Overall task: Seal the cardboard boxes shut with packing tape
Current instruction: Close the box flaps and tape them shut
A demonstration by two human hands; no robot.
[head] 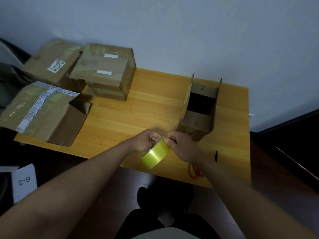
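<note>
Both hands are on the yellowish tape roll (155,153), held just above the near edge of the wooden table (138,118). The left hand (146,140) curls round the roll's far rim, and the right hand (179,145) pinches at its top edge. Just beyond the grip sits an open cardboard box (198,116), flaps up. Well off to the left are three more boxes (103,73). A black marker (216,156) and red scissors (195,171) lie right of the grip.

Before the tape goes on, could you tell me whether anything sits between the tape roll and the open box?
Nothing visible does: bare wooden table separates the yellow tape roll from the open brown cardboard box.
</note>
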